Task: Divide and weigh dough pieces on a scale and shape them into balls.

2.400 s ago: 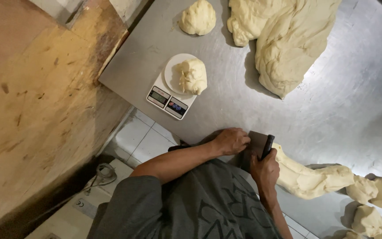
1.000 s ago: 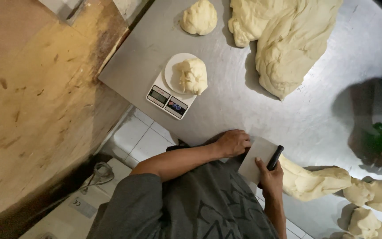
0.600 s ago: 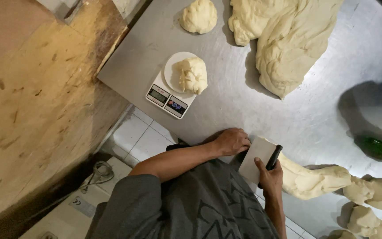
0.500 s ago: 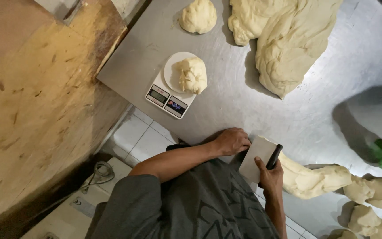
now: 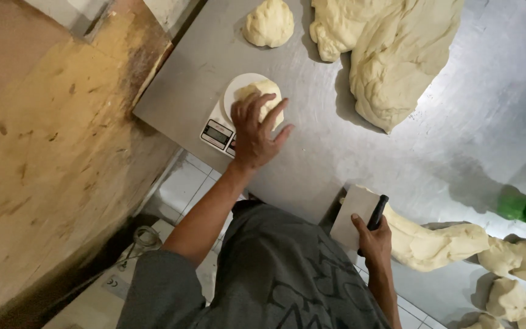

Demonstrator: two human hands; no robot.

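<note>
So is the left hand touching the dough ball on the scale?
Touching. The head view shows the left hand lying over the dough ball on the white kitchen scale, fingers spread across its top with no gap visible.

Steel table (image 5: 458, 122) with dough mass (image 5: 391, 55), scale (image 5: 223, 131), dough pieces (image 5: 506, 262)
</note>
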